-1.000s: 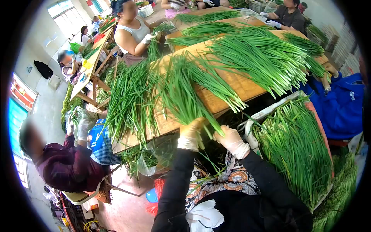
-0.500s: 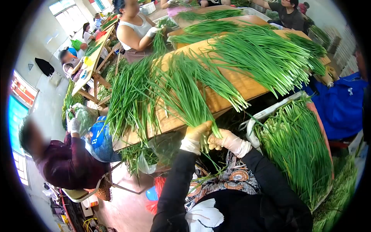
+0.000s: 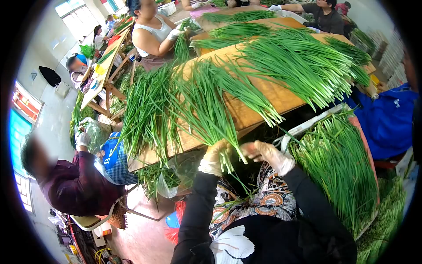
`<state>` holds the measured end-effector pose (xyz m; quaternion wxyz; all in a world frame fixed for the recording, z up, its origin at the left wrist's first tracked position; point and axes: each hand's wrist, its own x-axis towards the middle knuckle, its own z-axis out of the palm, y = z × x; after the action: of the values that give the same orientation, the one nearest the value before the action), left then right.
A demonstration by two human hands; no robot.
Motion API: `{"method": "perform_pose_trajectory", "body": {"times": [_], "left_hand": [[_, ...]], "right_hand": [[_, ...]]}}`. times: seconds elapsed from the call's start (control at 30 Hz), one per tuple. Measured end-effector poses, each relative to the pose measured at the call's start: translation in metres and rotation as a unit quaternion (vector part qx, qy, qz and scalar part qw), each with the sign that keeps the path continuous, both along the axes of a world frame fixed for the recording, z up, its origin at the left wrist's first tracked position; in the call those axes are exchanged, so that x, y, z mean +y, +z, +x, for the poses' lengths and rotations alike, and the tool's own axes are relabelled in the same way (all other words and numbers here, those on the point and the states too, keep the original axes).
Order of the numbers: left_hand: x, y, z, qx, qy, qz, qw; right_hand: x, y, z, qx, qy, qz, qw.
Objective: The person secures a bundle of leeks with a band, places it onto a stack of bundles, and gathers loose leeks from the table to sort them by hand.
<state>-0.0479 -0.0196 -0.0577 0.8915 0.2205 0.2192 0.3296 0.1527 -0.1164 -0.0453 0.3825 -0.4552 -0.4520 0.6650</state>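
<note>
A bunch of long green stalks (image 3: 204, 105) lies across the front edge of the wooden table (image 3: 285, 94), its pale ends pointing toward me. My left hand (image 3: 216, 154), in a pale glove, is wrapped round the bunch near those ends. Just right of the stalk ends is my right hand (image 3: 263, 154), gloved too, its fingers apart and slightly blurred, holding nothing that I can see. A smaller bunch (image 3: 250, 97) rests on the wood to the right of the held one, and a loose heap (image 3: 149, 110) hangs over the table edge on the left.
A large pile of stalks (image 3: 303, 66) covers the table's right part. A white-rimmed crate (image 3: 334, 167) full of greens stands at my right. A seated person in dark clothing (image 3: 79, 185) is at the left; another in a white top (image 3: 151, 37) stands across the table.
My right hand has come off the stalk ends and moved slightly right, its fingers opening. My left hand keeps hold of the bunch.
</note>
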Motion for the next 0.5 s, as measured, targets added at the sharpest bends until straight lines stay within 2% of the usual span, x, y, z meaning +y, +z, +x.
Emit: {"method": "perform_pose_trajectory", "body": {"times": [0.03,0.1,0.17,0.23,0.3,0.37,0.43,0.5], "left_hand": [[-0.002,0.002,0.001,-0.036,-0.014,-0.020,0.999],[-0.005,0.004,0.002,-0.017,-0.018,-0.008,1.000],[-0.010,0.009,0.005,0.023,0.008,0.004,1.000],[-0.017,0.021,0.005,0.069,0.044,0.000,0.997],[-0.018,0.015,0.004,0.142,0.090,0.111,0.979],[-0.020,0.015,0.004,0.175,0.082,0.097,0.976],[-0.023,0.022,0.009,0.175,0.095,0.089,0.976],[-0.023,0.023,0.008,0.162,0.093,0.071,0.980]], "right_hand": [[0.004,0.029,-0.004,0.062,-0.045,-0.030,0.997],[0.019,0.024,-0.014,0.142,-0.062,-0.034,0.987],[0.032,0.006,-0.025,0.099,-0.002,0.017,0.995],[0.034,0.019,-0.034,0.120,-0.029,-0.023,0.992],[0.031,0.032,-0.038,-0.077,-0.047,0.066,0.994],[0.031,0.037,-0.038,-0.075,-0.030,0.067,0.994],[0.031,0.026,-0.036,-0.056,-0.021,-0.042,0.997],[0.026,0.019,-0.033,-0.053,-0.020,-0.017,0.998]]}}
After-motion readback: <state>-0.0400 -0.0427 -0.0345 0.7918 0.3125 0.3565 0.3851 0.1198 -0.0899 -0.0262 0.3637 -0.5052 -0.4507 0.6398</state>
